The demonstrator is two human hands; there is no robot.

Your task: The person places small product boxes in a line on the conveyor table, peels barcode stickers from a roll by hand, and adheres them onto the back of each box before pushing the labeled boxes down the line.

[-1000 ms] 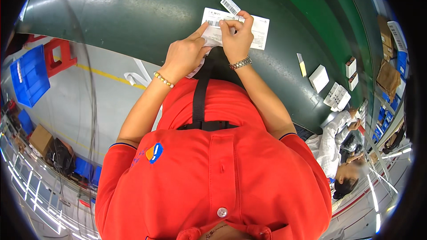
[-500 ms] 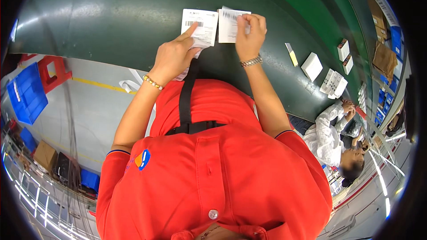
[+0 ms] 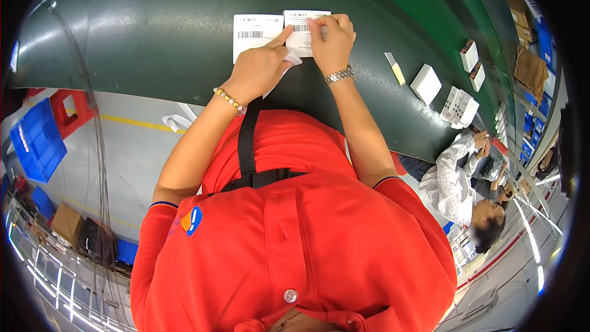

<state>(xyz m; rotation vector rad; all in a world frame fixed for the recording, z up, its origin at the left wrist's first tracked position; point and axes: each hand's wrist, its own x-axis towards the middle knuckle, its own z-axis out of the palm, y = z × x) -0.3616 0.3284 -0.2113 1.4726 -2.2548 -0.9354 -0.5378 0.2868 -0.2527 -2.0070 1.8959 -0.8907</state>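
Two flat white boxes lie side by side on the dark green table. The left box (image 3: 246, 23) bears a barcode label (image 3: 251, 35). On the right box (image 3: 299, 52) is another barcode label (image 3: 299, 27). My left hand (image 3: 261, 71) reaches across, its index fingertip touching the right box's label at the left side. Its other fingers are curled around a crumpled white paper strip (image 3: 294, 56), which hangs toward my waist. My right hand (image 3: 332, 43) is closed at the label's right side, thumb and fingers pinched together. What lies under its fingertips is partly hidden.
Right along the table (image 3: 153, 31) lie a yellow-handled cutter (image 3: 396, 71), a white box (image 3: 426, 84), a stack of printed cards (image 3: 459, 107) and two small boxes (image 3: 469, 55). A person in white (image 3: 455, 178) sits at the right. Blue crates (image 3: 38, 141) stand on the floor at left.
My left hand's index finger has moved from the left box to the right box. The right box's label, lifted and blurred before, now lies flatter. Both boxes appear further left in view.
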